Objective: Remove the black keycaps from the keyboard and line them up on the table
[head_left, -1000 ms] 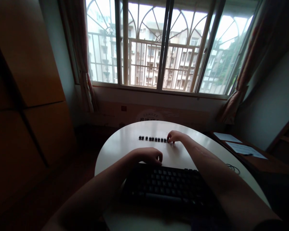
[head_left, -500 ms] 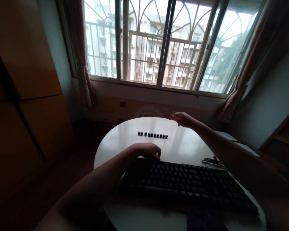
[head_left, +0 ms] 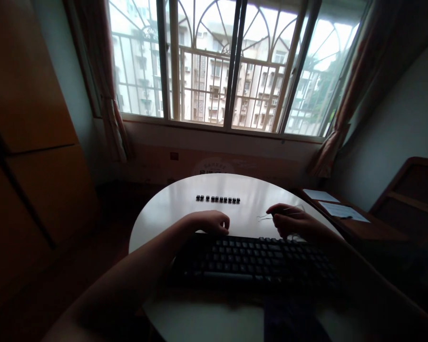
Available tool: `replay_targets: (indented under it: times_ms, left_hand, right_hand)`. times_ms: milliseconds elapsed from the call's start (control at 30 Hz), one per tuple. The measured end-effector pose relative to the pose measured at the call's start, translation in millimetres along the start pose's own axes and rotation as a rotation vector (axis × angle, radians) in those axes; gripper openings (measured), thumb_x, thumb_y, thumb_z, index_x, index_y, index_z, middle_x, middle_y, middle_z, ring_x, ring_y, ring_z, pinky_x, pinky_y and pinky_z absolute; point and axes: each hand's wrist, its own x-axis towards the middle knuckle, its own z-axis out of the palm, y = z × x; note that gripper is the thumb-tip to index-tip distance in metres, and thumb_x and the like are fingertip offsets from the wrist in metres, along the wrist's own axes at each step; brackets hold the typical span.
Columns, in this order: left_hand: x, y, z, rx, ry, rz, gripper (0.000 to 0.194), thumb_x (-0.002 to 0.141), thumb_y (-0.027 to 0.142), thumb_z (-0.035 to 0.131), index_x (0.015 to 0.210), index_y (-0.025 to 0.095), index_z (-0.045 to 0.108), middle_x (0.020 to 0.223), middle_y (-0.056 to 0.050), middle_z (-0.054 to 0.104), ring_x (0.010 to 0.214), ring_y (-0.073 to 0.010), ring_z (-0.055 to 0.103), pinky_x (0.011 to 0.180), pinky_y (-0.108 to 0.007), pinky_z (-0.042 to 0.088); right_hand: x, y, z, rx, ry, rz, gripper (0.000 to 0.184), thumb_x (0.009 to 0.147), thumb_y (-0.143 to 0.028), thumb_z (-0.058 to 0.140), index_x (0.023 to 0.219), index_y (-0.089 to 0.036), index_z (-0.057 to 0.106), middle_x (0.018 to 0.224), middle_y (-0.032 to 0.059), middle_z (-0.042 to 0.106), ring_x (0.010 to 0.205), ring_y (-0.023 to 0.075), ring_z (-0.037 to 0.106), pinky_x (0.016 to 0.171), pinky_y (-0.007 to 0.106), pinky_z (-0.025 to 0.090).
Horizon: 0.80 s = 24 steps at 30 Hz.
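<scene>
At the left part of the far edge of the keyboard (head_left: 231,259), the left hand (head_left: 213,222) is rested with its fingers curled inward, probably so that the keyboard can be steadied; whether anything is enclosed by that grip cannot be told. Beyond the keyboard, past that hand, small black keycaps (head_left: 221,200) are set in one row on the white table (head_left: 155,221), with a slight gap left after the leftmost two; such a row is presumably used so that their order is preserved. The keyboard itself is laid lengthwise before the person, so that its keys can be reached by both hands. Above the right part of the keyboard's far edge, a thin wire tool (head_left: 266,218) is pinched in the grip of the right hand (head_left: 288,221); its prongs are pointed leftward, clear of the fingers, apparently so that the working end is left free. Well to the right of the keyboard, sheets of paper (head_left: 343,212) are laid on a brown surface (head_left: 381,230), seemingly out of the way.
</scene>
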Motion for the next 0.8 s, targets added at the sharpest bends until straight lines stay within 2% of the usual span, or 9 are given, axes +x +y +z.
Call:
replay_targets:
  times_ms: [100, 167, 300, 400, 467, 533, 700, 800]
  left_hand:
    - [1.5, -1.7, 0.3, 0.000, -0.004, -0.003, 0.028, 0.082, 0.039, 0.060, 0.102, 0.020, 0.069, 0.090, -0.003, 0.068, 0.076, -0.0167, 0.059, 0.064, -0.024, 0.042]
    - [2.3, -2.9, 0.3, -0.001, -0.012, 0.000, 0.029, 0.082, 0.039, 0.060, 0.102, 0.020, 0.068, 0.089, -0.002, 0.067, 0.075, -0.0162, 0.058, 0.064, -0.024, 0.042]
    - [3.0, -3.8, 0.0, 0.002, -0.018, 0.011, 0.028, 0.083, 0.039, 0.059, 0.102, 0.020, 0.068, 0.088, -0.001, 0.066, 0.075, -0.0156, 0.058, 0.063, -0.023, 0.041]
    - [1.7, -1.0, -0.7, 0.011, -0.012, 0.012, 0.026, 0.084, 0.038, 0.059, 0.101, 0.020, 0.068, 0.089, -0.001, 0.066, 0.076, -0.0152, 0.058, 0.065, -0.023, 0.041]
    - [0.2, 1.4, -1.4, 0.014, -0.008, 0.005, 0.026, 0.084, 0.038, 0.060, 0.101, 0.020, 0.068, 0.091, -0.001, 0.066, 0.076, -0.0150, 0.058, 0.066, -0.024, 0.042]
    - [-1.0, 2.8, -1.9, 0.010, -0.010, -0.003, 0.026, 0.084, 0.037, 0.060, 0.101, 0.020, 0.068, 0.091, -0.002, 0.066, 0.076, -0.0151, 0.058, 0.067, -0.024, 0.042]
    - [-1.1, 0.6, -2.4, -0.003, -0.023, 0.022, 0.028, 0.085, 0.038, 0.060, 0.103, 0.019, 0.068, 0.091, -0.002, 0.066, 0.078, -0.0154, 0.058, 0.068, -0.024, 0.042]
    - [-0.3, -0.6, -2.5, 0.008, -0.020, 0.026, 0.028, 0.085, 0.039, 0.059, 0.103, 0.019, 0.068, 0.093, -0.002, 0.067, 0.080, -0.0161, 0.058, 0.070, -0.025, 0.043]
  right_hand:
    - [14.6, 23.3, 6.0, -0.006, 0.051, -0.007, 0.049, 0.076, -0.051, 0.070, 0.110, -0.018, 0.060, 0.074, -0.0006, 0.055, 0.060, 0.0145, 0.059, 0.049, 0.027, 0.050]
    - [18.0, 31.2, 13.1, -0.085, 0.088, -0.082, 0.040, 0.076, -0.046, 0.068, 0.104, -0.017, 0.062, 0.071, -0.0012, 0.055, 0.058, 0.0134, 0.058, 0.049, 0.026, 0.048]
    - [11.3, 34.5, 24.1, -0.202, 0.225, -0.234, 0.023, 0.079, -0.034, 0.060, 0.095, -0.017, 0.065, 0.066, -0.0019, 0.054, 0.051, 0.0094, 0.047, 0.047, 0.023, 0.039]
    - [5.8, 32.3, 27.2, -0.218, 0.266, -0.255, 0.021, 0.080, -0.031, 0.056, 0.092, -0.016, 0.065, 0.058, -0.0045, 0.047, 0.046, 0.0075, 0.035, 0.042, 0.022, 0.029]
    - [5.1, 32.0, 28.0, -0.216, 0.280, -0.250, 0.021, 0.080, -0.031, 0.056, 0.093, -0.016, 0.065, 0.056, -0.0056, 0.044, 0.045, 0.0074, 0.033, 0.042, 0.022, 0.027]
    - [6.6, 33.8, 28.5, -0.198, 0.275, -0.232, 0.023, 0.080, -0.031, 0.056, 0.096, -0.017, 0.064, 0.057, -0.0056, 0.045, 0.045, 0.0082, 0.037, 0.042, 0.022, 0.030]
    - [11.8, 38.8, 28.7, -0.080, 0.203, -0.205, 0.030, 0.079, -0.035, 0.061, 0.104, -0.018, 0.060, 0.072, -0.0008, 0.061, 0.057, 0.0136, 0.059, 0.052, 0.026, 0.047]
    - [12.7, 36.3, 28.1, -0.055, 0.184, -0.159, 0.038, 0.080, -0.043, 0.063, 0.106, -0.018, 0.057, 0.079, 0.0022, 0.064, 0.059, 0.0156, 0.064, 0.047, 0.025, 0.046]
